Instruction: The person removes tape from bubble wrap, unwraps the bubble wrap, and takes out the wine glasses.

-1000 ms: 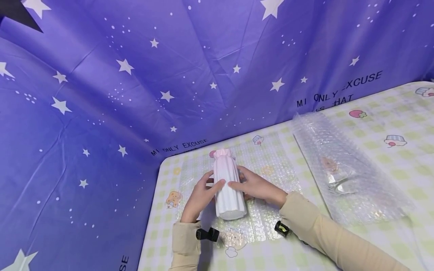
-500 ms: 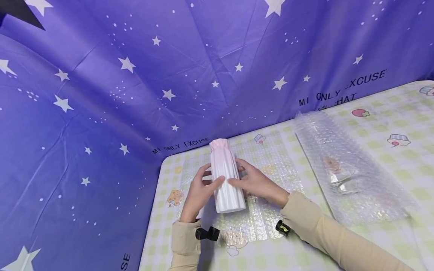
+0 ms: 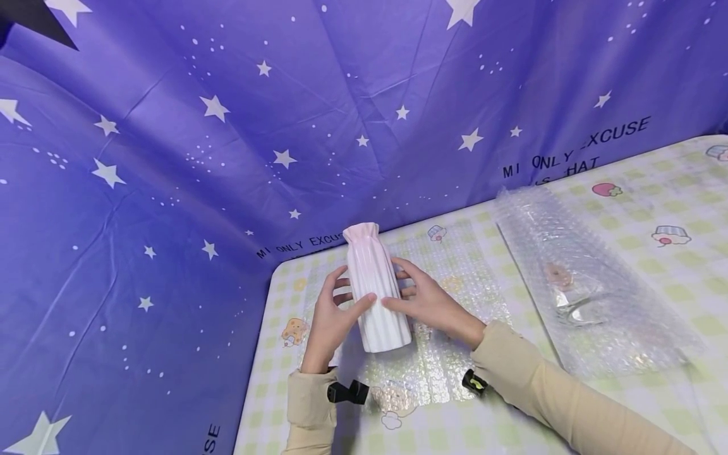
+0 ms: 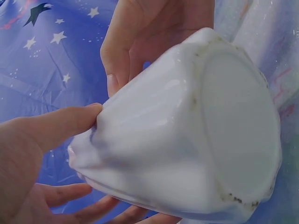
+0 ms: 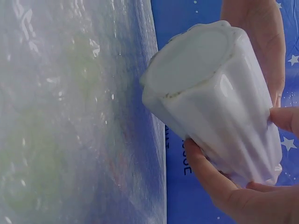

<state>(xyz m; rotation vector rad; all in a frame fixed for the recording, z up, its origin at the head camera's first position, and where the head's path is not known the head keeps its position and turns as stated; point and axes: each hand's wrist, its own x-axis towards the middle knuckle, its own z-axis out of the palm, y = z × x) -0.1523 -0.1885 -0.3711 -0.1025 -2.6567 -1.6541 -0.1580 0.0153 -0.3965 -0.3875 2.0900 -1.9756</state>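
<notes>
A fluted vase [image 3: 375, 297], pink at its ruffled mouth and white toward the base, is held tilted over the bubble wrap [image 3: 443, 373]. My left hand [image 3: 332, 319] grips its left side, thumb on the near face and fingers behind. From the right, my right hand [image 3: 429, 303] holds it the same way, the two thumbs close together. In the left wrist view the vase's round base [image 4: 238, 121] faces the camera, with dark specks along its edge. The right wrist view shows the base and ridged side too, raised above the bubble wrap sheet [image 5: 70, 116].
A second bubble wrap piece [image 3: 591, 297], shaped like a sleeve, lies to the right on the checked tablecloth [image 3: 671, 291]. A purple star-printed curtain [image 3: 318, 114] hangs behind and left of the table. A black device [image 3: 348, 393] is strapped at the left wrist.
The vase has tipped, its mouth rising and moving up and to the left in the head view while its base turns out of sight there. Both hands keep holding it.
</notes>
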